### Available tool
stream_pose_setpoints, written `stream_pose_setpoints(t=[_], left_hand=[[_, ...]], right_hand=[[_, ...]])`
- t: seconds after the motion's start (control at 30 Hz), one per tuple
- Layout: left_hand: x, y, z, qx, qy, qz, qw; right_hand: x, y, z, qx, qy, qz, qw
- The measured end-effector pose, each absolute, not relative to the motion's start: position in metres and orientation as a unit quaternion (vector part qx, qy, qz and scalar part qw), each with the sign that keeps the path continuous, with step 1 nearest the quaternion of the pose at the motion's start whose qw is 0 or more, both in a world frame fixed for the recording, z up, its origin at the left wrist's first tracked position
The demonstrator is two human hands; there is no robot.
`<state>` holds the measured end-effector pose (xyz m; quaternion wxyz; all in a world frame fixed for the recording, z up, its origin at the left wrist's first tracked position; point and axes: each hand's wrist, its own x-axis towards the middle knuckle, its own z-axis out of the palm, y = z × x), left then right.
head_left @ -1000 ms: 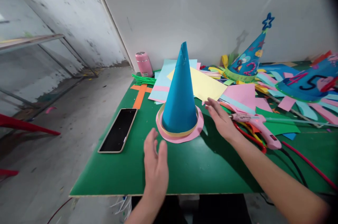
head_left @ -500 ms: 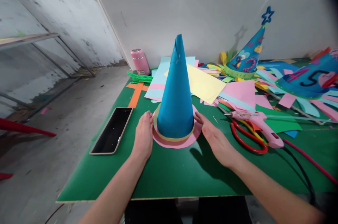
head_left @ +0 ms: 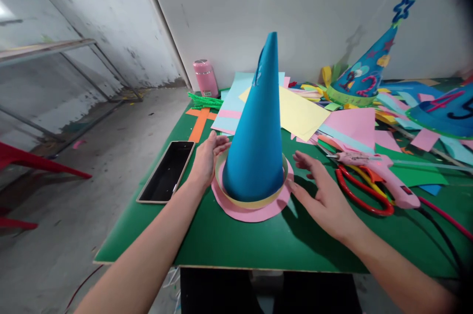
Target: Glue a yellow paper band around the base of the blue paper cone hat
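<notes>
A tall blue paper cone (head_left: 256, 136) stands upright in front of me. Round its foot runs a pale yellow paper band (head_left: 248, 204), wider than the cone, and under both lies a pink paper disc (head_left: 247, 215). My left hand (head_left: 209, 158) is at the left rim of the band, fingers stretched out along its outer side. On the other side my right hand (head_left: 320, 193) is open, thumb near the disc's right edge and fingers spread. Neither hand grips anything.
To the left lies a phone (head_left: 167, 172). A pink glue gun (head_left: 384, 173) and red-handled scissors (head_left: 364, 195) are on the right. Behind are paper sheets (head_left: 303, 112), a pink flask (head_left: 206, 79) and decorated party hats (head_left: 364, 70). The green table (head_left: 236, 252) ends close in front of me.
Both hands have loosened from the rim; the right has moved away, its fingers spreading. The cone now sits off-centre, and more of the band and disc shows. The view has shifted slightly.
</notes>
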<state>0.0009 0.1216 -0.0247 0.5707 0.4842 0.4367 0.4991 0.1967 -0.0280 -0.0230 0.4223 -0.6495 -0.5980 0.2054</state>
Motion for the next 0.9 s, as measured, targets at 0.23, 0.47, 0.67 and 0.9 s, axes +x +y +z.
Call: stream_pose_setpoints(t=[0.23, 0.47, 0.67, 0.9], left_hand=[[-0.028, 0.056, -0.015, 0.709, 0.416, 0.461, 0.334], [-0.021, 0.027, -0.012, 0.882, 0.343, 0.302, 0.120], [-0.022, 0.036, -0.014, 0.895, 0.331, 0.276, 0.116], [-0.010, 0.024, -0.014, 0.896, 0.325, 0.295, 0.063]], right_hand=[[0.201, -0.029, -0.026, -0.549, -0.733, 0.117, 0.385], [0.198, -0.018, -0.019, -0.517, -0.822, 0.077, 0.224], [0.199, -0.018, -0.013, -0.513, -0.824, 0.103, 0.217], [0.198, -0.016, -0.014, -0.517, -0.821, 0.106, 0.218]])
